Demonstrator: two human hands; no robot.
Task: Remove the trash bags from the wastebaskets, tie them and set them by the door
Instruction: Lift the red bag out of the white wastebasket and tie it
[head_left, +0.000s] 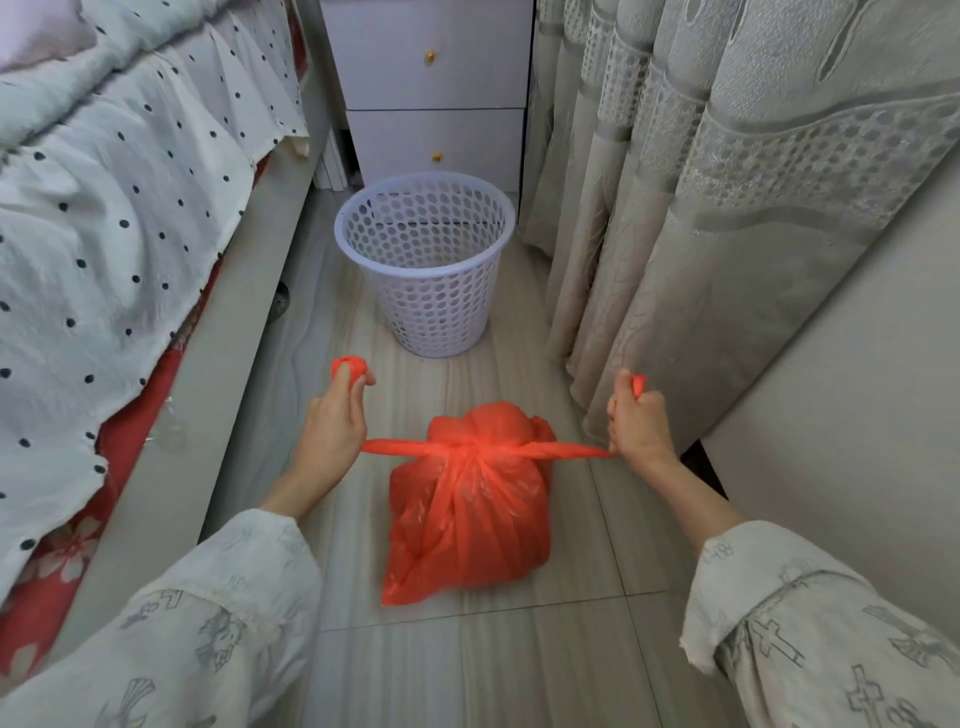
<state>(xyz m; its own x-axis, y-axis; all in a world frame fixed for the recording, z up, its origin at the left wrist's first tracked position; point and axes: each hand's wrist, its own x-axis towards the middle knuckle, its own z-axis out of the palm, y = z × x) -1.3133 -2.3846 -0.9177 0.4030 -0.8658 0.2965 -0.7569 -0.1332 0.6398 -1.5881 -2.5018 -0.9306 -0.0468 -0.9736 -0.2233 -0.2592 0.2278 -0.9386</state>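
A full orange-red trash bag hangs just above the tiled floor in the middle of the view. Its two handles are stretched tight sideways from a knot at the bag's neck. My left hand grips the left handle, whose end sticks out above the fingers. My right hand grips the right handle the same way. Behind the bag stands a white perforated wastebasket, upright, with no bag in it.
A bed with dotted white bedding runs along the left. A white drawer cabinet stands behind the basket. Patterned grey curtains and a plain wall panel close the right side. The tiled floor forms a narrow aisle.
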